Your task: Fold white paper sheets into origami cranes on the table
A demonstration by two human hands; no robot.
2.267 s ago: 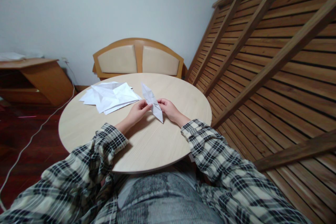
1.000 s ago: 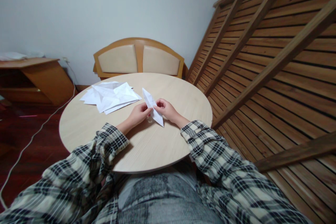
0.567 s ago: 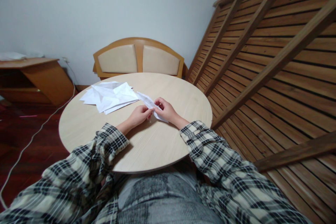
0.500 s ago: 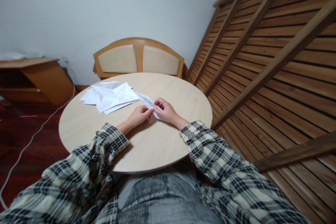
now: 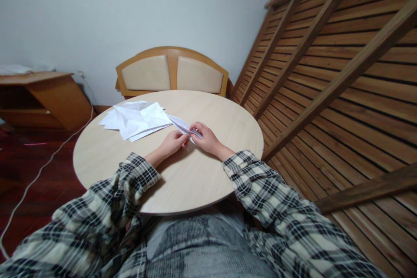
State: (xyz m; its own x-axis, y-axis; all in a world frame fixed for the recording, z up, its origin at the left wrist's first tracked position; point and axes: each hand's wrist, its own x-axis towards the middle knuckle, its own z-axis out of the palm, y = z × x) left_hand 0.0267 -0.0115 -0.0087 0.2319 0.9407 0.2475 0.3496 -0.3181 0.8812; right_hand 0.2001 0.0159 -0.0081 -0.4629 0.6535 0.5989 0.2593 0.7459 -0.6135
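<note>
A folded white paper piece (image 5: 182, 125) lies low over the round light-wood table (image 5: 202, 178), pinched between both hands. My left hand (image 5: 172, 142) grips its near left side with the fingertips. My right hand (image 5: 206, 138) holds the right part, thumb and fingers closed over a fold. The paper's far tip points toward a heap of white sheets. Both forearms in plaid sleeves rest on the table.
A loose pile of white paper sheets (image 5: 137, 119) lies on the table's far left. A wooden chair (image 5: 172, 71) stands behind the table. Slatted wood panels (image 5: 325, 87) lean along the right. A low wooden shelf (image 5: 42, 100) and a white cable (image 5: 42, 169) are at left.
The paper piece stood more upright between my hands earlier; it has been tipped flat toward the table and folded narrower. My right hand has closed over its right part.
</note>
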